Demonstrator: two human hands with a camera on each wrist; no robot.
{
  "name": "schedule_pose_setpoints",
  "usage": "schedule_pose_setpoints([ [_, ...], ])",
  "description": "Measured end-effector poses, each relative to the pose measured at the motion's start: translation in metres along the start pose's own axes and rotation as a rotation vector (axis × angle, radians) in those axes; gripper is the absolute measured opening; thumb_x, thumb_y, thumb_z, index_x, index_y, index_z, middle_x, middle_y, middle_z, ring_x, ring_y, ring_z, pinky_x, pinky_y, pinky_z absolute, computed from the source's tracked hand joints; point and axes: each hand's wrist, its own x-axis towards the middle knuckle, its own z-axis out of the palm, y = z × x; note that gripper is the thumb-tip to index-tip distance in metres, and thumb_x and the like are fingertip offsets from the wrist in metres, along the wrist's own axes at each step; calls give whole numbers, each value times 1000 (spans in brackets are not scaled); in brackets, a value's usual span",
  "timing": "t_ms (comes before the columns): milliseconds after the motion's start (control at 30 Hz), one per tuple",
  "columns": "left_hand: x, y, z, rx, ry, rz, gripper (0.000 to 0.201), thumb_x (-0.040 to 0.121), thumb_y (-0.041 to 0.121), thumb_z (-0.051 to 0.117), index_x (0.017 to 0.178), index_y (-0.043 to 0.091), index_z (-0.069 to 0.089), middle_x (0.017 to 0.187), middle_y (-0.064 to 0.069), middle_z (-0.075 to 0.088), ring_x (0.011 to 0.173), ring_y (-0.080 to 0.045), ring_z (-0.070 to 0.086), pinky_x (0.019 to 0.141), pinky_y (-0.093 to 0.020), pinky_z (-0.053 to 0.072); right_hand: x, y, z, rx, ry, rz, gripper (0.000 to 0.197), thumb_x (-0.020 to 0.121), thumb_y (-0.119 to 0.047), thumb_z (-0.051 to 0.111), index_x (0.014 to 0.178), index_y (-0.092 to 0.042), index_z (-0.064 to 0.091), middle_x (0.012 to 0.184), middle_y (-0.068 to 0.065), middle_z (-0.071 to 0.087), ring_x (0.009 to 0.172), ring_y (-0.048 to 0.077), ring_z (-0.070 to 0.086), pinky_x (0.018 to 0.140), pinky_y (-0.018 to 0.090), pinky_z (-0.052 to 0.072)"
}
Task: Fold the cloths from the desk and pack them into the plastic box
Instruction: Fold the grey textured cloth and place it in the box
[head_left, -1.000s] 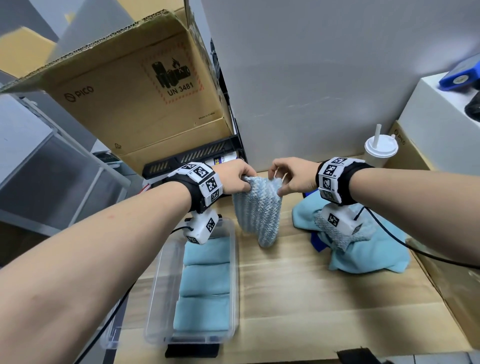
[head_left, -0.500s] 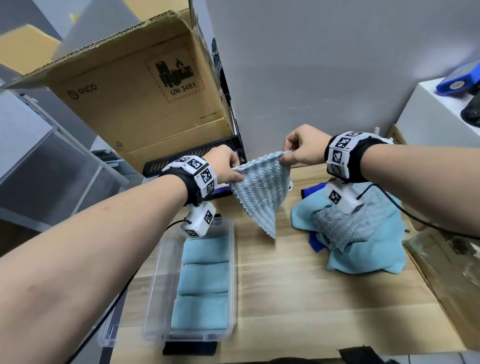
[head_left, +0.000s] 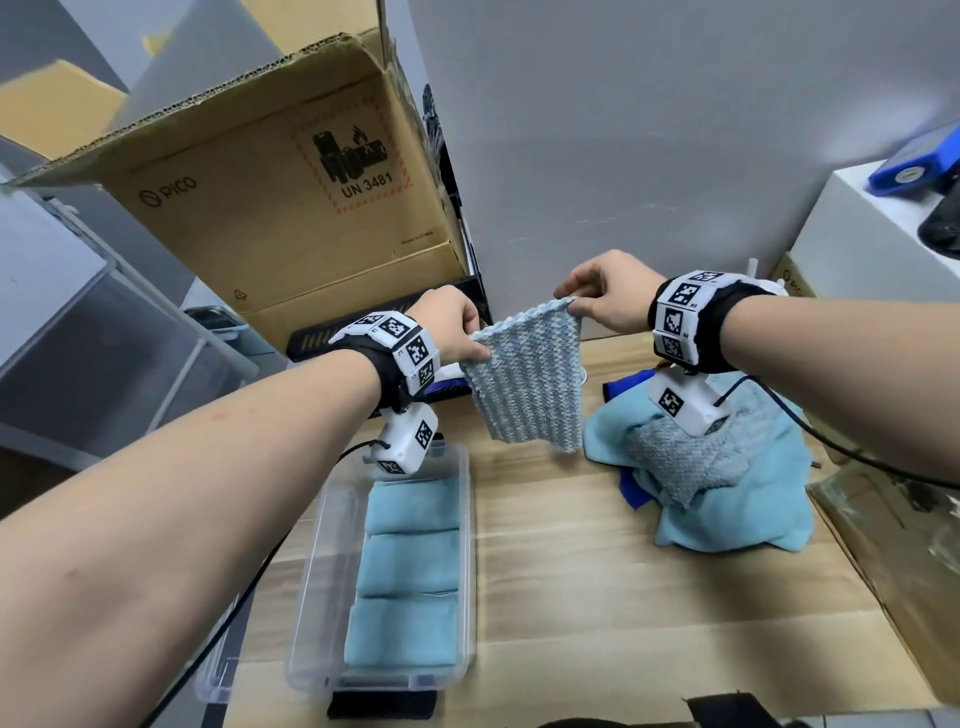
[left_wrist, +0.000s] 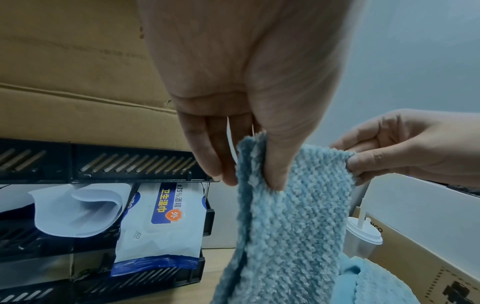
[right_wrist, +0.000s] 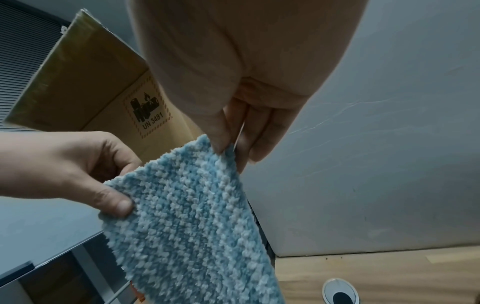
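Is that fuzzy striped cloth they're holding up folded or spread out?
Spread out. The striped cloth hangs flat above the desk, its top corners pinched by the left hand and right hand.

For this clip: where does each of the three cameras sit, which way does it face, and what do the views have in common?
Head: worn on the head, looking forward and down at the desk; both forearms, left hand and right hand show.
Left wrist: under the left hand, looking along the fingers; the right hand shows too.
Right wrist: under the right hand, looking along the fingers toward the cardboard box.
Shared: all three show the knitted cloth pinched by both hands.
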Motion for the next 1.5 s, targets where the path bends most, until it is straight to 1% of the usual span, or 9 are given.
schedule_pose_setpoints([
  [233, 3, -4, -1, 4, 62, 2, 35, 70, 26, 85, 56, 18, 54, 55, 6, 52, 56, -16, 48, 56, -25, 43, -7, -3, -3, 89, 8, 20, 24, 84, -9, 71, 107, -17, 73, 87, -2, 74, 86, 7, 69, 93, 23, 50],
  [500, -24, -2, 47, 101, -367, 54, 20, 67, 26, 88, 78, 15, 75, 64, 9, 66, 57, -4, 55, 56, -20, 43, -40, 19, 26, -14, -450, 194, 23, 77, -6, 78, 95, -19, 75, 81, 1, 76, 75, 16, 69, 77, 30, 60],
  [767, -57, -2, 153, 93, -867, 23, 27, 70, 14, 87, 65, 20, 60, 48, 8, 62, 45, -6, 57, 44, -14, 42, -88, 73, 102, -82, -796, 342, 21, 74, -12, 81, 89, -26, 75, 89, 6, 76, 77, 18, 72, 71, 27, 59],
  [867, -63, 3, 171, 108, -944, 16, 23, 70, 15, 87, 74, 21, 65, 68, 2, 67, 60, -16, 61, 56, -20, 48, -99, 77, 114, -91, -864, 376, 25, 75, -11, 80, 97, -23, 77, 93, 3, 72, 70, 14, 70, 69, 24, 59],
  [1000, -60, 1, 180, 132, -851, 13, 16, 76, 9, 81, 86, 13, 68, 64, 3, 60, 52, -10, 54, 45, -14, 43, -99, 83, 123, -124, -760, 365, 24, 79, -14, 77, 102, -20, 74, 87, -1, 71, 63, 10, 66, 53, 18, 52],
  [1133, -40, -9, 197, 267, -641, -33, 10, 80, 7, 70, 80, 16, 64, 72, -3, 60, 64, -21, 53, 57, -27, 45, -81, 95, 138, -187, -560, 311, 13, 81, -14, 73, 92, -20, 71, 80, -6, 67, 76, 15, 64, 71, 28, 55],
  [1267, -20, -12, 209, 329, -635, -95, 12, 84, 6, 64, 94, 6, 70, 80, -6, 60, 67, -24, 53, 61, -29, 45, -63, 107, 155, -284, -474, 265, 14, 83, -13, 68, 96, -18, 69, 84, -6, 60, 80, 16, 59, 66, 24, 45],
  [1333, -8, -13, 216, 355, -647, -129, 3, 86, 5, 62, 89, 7, 63, 74, -4, 52, 61, -20, 49, 56, -28, 42, -53, 118, 167, -332, -450, 275, 17, 81, -14, 67, 98, -21, 66, 92, -2, 64, 85, 20, 62, 69, 27, 51],
  [1500, -5, -19, 233, 372, -475, -180, 50, 79, 4, 66, 123, 10, 43, 118, -13, 46, 97, -32, 59, 66, -38, 43, -49, 131, 193, -485, -392, 169, 33, 83, -4, 59, 113, -16, 51, 109, 6, 53, 86, 32, 60, 72, 42, 55],
])
